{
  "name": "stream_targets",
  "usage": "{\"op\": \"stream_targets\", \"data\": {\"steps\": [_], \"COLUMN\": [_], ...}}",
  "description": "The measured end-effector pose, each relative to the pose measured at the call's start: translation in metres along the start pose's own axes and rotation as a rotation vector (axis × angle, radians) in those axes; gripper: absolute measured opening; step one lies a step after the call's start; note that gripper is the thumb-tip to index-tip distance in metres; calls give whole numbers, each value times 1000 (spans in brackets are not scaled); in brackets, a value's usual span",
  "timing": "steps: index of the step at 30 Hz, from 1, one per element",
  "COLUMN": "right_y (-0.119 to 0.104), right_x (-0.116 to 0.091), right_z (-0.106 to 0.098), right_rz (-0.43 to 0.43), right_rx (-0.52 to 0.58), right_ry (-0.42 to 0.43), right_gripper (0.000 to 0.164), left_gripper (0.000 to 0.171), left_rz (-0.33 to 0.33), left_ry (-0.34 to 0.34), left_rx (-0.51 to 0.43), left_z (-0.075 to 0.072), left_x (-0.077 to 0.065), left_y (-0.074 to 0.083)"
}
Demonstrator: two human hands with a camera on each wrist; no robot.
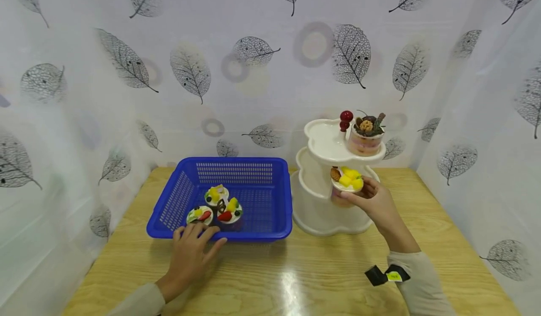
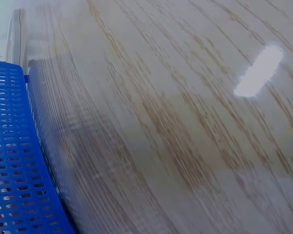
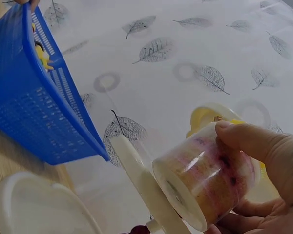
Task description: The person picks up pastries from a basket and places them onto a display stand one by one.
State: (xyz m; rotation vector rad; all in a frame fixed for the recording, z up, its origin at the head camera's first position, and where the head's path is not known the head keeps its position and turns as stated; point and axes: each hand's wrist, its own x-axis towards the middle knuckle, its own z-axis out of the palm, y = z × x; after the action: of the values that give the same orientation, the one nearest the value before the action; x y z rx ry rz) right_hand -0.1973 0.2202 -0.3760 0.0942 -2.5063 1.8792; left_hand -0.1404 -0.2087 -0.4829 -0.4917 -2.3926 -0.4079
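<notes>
My right hand (image 1: pixel 378 202) grips a clear dessert cup (image 3: pixel 205 175) with pink and tan layers, thumb on one side and fingers on the other. Yellow cubes and a brown piece top this cup in the head view. It is at the middle tier of a white three-tier stand (image 1: pixel 314 184); whether its base touches the tier I cannot tell. My left hand (image 1: pixel 190 255) holds the front rim of a blue basket (image 1: pixel 262 235), fingers bent over the edge. Inside lie three fruit-topped dessert cups (image 1: pixel 216 194), close together at the left.
Another dessert cup (image 1: pixel 366 137), topped with chocolate and a nut, stands on the top tier beside the red knob (image 1: pixel 346 117). The wooden table (image 1: pixel 253 278) meets a leaf-patterned curtain (image 1: pixel 270 95) at the back and sides.
</notes>
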Motion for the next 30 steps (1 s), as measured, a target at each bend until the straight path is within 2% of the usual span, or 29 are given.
{"op": "stream_targets", "data": {"steps": [8, 15, 20, 30], "right_y": [8, 9, 10, 15], "right_x": [5, 7, 11, 21], "right_z": [-10, -17, -18, -16], "right_rz": [-4, 28, 42, 34], "right_rx": [-11, -28, -23, -7], "right_ry": [69, 112, 167, 281], "right_gripper": [68, 77, 78, 77], "left_gripper": [38, 41, 40, 43], "left_rz": [4, 15, -7, 3], "left_ry": [0, 16, -5, 14], "left_rx": [3, 12, 4, 4], "left_z": [0, 1, 1, 2], "left_x": [-1, -1, -2, -2], "left_y": [-2, -3, -3, -4]}}
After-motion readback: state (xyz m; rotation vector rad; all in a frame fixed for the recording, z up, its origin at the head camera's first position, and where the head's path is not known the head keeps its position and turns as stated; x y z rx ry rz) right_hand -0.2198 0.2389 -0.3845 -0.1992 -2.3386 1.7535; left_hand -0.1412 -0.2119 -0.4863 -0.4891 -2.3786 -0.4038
